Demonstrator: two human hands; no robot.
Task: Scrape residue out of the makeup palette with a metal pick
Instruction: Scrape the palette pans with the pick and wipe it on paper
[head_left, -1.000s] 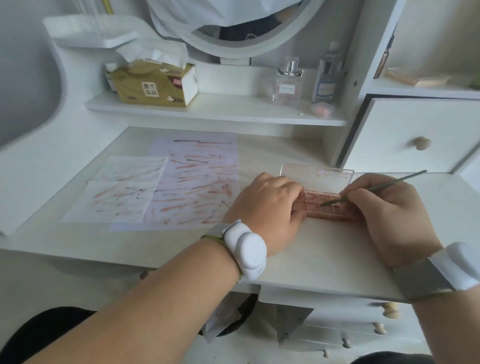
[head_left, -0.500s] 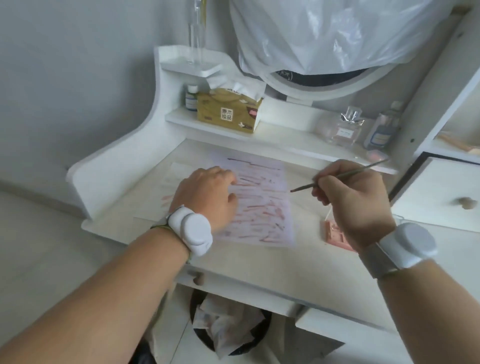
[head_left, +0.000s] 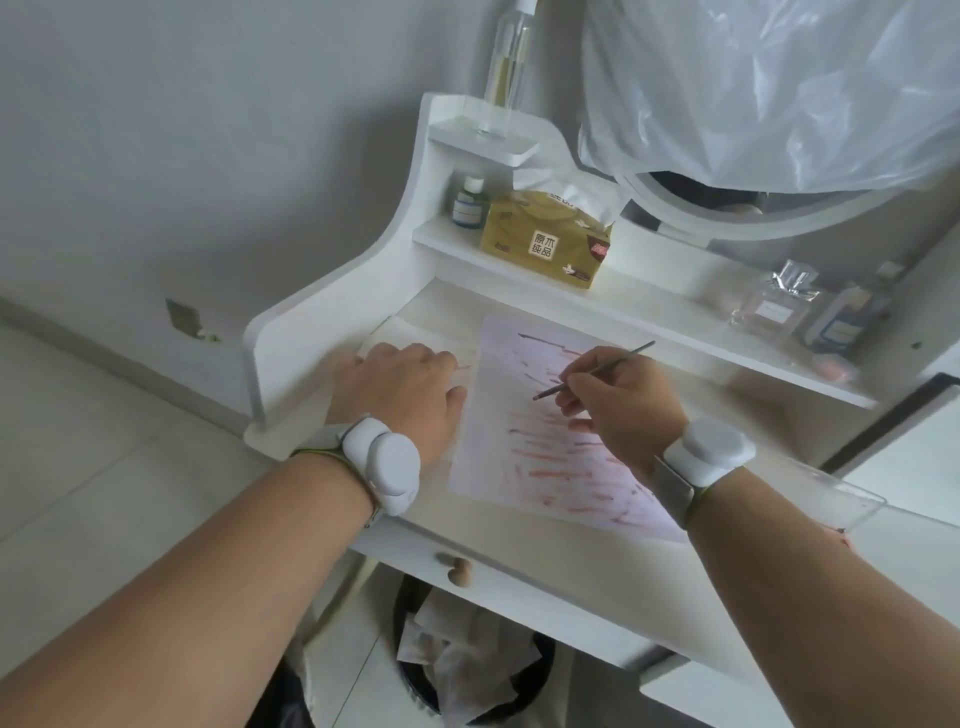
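Observation:
My right hand (head_left: 623, 410) grips a thin metal pick (head_left: 597, 370) like a pen, its reddish tip pointing down-left just above a white sheet streaked with red smears (head_left: 540, 467). My left hand (head_left: 400, 395) lies flat on a tissue (head_left: 415, 332) to the left of that sheet and holds nothing. Of the makeup palette only the clear lid (head_left: 831, 493) and a sliver of pink show, at the right behind my right forearm; both hands are away from it.
A yellow tissue box (head_left: 545, 239) and small bottles (head_left: 774, 306) stand on the back shelf of the white dressing table. A plastic-covered round mirror (head_left: 779, 104) hangs above. A bin with crumpled paper (head_left: 467, 654) sits under the desk, below a drawer knob (head_left: 460, 569).
Both hands left the palette and moved left: the left one onto the tissue, the right one with the pick over the smeared sheet. The view swung left.

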